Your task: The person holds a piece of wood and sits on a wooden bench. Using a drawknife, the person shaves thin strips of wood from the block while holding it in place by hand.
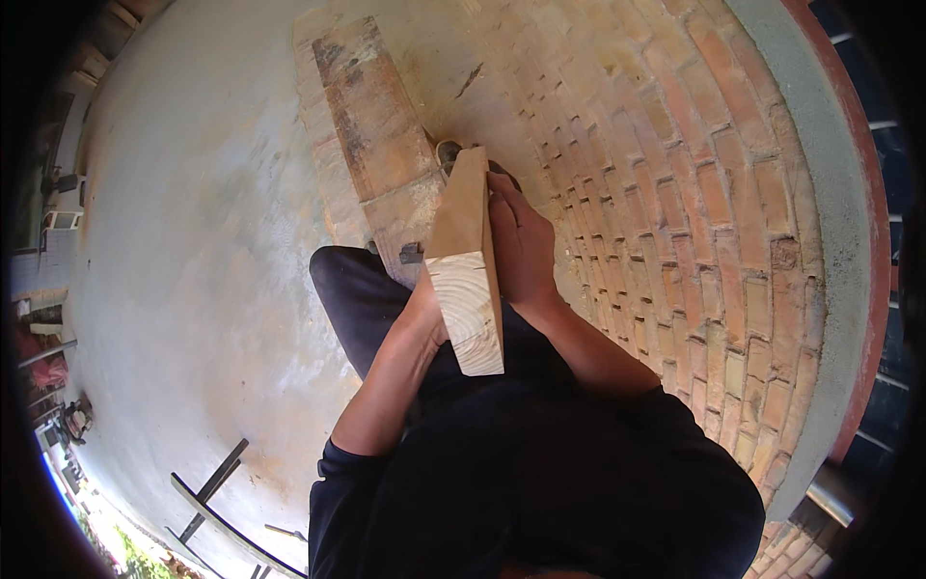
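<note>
The person's left hand (424,309) sits against the left face of a pale wooden block (468,261). Most of that hand is hidden behind the wood, so how its fingers are set cannot be told; only the wrist and the heel of the hand show, touching the block near its lower end. The block stands on edge between the two hands, its cut end with curved grain rings facing the camera and its far end pointing away toward a worn plank (371,125) on the concrete floor (193,241). The right hand (521,241) lies flat against the block's right face, fingers (506,193) close together and stretched along the wood toward its far end. To the right rises a brick wall (694,193).
</note>
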Demonstrator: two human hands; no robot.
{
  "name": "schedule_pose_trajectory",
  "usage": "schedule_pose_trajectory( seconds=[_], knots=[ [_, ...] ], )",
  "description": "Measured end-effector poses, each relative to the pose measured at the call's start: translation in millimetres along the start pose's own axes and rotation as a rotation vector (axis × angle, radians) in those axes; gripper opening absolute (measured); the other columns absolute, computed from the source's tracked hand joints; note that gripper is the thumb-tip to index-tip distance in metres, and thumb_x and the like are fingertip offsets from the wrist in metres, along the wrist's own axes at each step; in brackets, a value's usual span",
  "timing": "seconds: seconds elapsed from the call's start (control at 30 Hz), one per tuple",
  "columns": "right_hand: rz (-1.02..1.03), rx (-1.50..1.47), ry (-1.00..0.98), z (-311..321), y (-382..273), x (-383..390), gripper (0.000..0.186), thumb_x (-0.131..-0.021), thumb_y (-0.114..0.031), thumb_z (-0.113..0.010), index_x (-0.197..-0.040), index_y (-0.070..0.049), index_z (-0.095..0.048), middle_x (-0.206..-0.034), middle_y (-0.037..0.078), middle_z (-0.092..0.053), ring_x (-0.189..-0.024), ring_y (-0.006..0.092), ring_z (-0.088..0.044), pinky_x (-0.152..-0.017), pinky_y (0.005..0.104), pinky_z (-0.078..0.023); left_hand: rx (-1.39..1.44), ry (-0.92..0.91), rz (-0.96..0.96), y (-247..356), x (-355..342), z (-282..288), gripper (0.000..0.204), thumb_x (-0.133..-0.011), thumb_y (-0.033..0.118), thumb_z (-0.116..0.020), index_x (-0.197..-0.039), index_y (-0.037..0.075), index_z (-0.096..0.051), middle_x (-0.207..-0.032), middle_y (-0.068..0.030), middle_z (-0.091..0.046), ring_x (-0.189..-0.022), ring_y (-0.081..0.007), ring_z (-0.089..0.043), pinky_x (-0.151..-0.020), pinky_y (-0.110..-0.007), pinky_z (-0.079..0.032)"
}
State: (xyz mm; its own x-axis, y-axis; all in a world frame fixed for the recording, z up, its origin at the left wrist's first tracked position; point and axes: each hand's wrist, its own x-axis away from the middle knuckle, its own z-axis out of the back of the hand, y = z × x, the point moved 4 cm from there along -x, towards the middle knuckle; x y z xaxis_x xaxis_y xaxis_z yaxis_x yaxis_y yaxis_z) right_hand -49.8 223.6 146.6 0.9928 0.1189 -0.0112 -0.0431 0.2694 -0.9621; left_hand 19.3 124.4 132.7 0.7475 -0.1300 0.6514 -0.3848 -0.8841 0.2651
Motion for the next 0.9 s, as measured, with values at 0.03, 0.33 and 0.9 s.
schedule_pose_trajectory(
  seconds=[0.03, 0.33, 0.9],
  knots=[
    [-0.009, -0.01, -0.01, -0.8, 0.4, 0.0, 0.038, -0.104, -0.024, -0.046, -0.13, -0.001, -0.062, -0.124, 0.023, -0.068, -0.111, 0.0381, -0.068, -0.093, 0.0386, -0.052, -0.05, 0.025, -0.007, 2.6, 2.0, -7.2, 0.047, -0.109, 0.048, -0.044, -0.131, 0.01, -0.061, -0.107, -0.0042, -0.068, -0.091, -0.0148, -0.069, -0.074, -0.031, -0.058],
    [0.135, -0.061, -0.004, 7.3, 9.7, -1.1, 0.039, -0.108, -0.02, -0.043, -0.13, 0.004, -0.064, -0.114, 0.02, -0.074, -0.101, 0.024, -0.072, -0.087, 0.0333, -0.053, -0.374, -0.017, -0.015, 5.2, -0.2, -30.2, 0.071, -0.107, 0.065, -0.03, -0.152, 0.012, -0.046, -0.144, -0.0091, -0.057, -0.131, -0.0223, -0.055, -0.109, -0.037, -0.043],
    [0.105, -0.09, -0.035, 2.4, 13.6, 0.9, 0.037, -0.108, -0.018, -0.043, -0.129, 0.004, -0.065, -0.113, 0.019, -0.074, -0.098, 0.0224, -0.072, -0.085, 0.0325, -0.054, -0.201, -0.142, -0.044, -1.5, -23.0, -4.4, 0.061, -0.109, 0.057, -0.036, -0.15, 0.013, -0.048, -0.136, -0.0046, -0.063, -0.119, -0.0173, -0.063, -0.097, -0.033, -0.054]
  ],
)
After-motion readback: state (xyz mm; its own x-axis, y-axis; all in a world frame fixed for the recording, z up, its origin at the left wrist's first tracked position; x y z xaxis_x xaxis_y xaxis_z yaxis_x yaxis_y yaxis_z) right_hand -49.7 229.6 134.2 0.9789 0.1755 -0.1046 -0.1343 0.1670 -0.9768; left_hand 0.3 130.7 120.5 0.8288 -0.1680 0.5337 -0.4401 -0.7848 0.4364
